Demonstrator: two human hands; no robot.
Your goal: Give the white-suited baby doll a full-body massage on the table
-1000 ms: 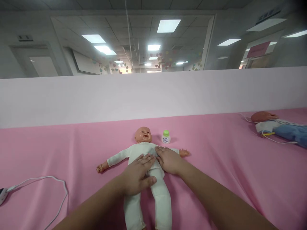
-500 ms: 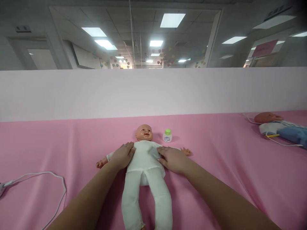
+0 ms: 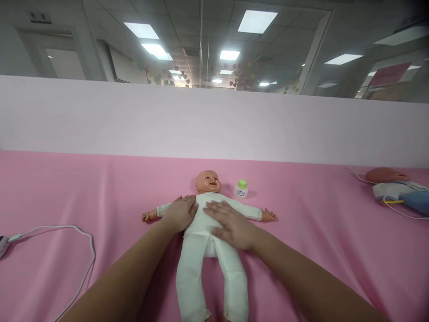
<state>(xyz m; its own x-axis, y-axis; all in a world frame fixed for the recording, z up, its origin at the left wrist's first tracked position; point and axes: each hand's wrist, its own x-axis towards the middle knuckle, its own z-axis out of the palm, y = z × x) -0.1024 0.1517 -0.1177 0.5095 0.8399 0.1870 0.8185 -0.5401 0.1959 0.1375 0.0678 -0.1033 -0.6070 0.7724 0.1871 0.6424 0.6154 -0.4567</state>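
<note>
Doll (image 3: 198, 227), bald, with bare head and hands, body in white fabric; lying face up on the pink cloth (image 3: 301, 201), centre of the view, head toward the white panel (image 3: 214, 123). Arms spread to both sides, legs apart and running to the lower edge of the view. Mouth modelled open.

Left hand (image 3: 181, 213), bare: flattened, fingers extended, set over the doll's upper arm and the near edge of the chest; grip open, nothing clasped.

Right hand (image 3: 233, 226), bare: palm down across the doll's torso, fingers pointing toward the chest, thumb spread toward the waist; grip likewise open, nothing clasped. Whether the whole palm bears on the fabric, cannot be told.

Bottle (image 3: 241, 190), small, pale, green cap, printed label: upright, just beside the doll's head, on the right.

Second doll (image 3: 387, 190), partly cut off at the right edge, in white and blue, with thin white tubing and a yellow piece; well apart.

White cable (image 3: 93, 252), looped, at left, leading to a connector (image 3: 4, 246) at the edge.

Above the panel: glass, with ceiling lights (image 3: 257, 21) and heart-shaped decorations.
</note>
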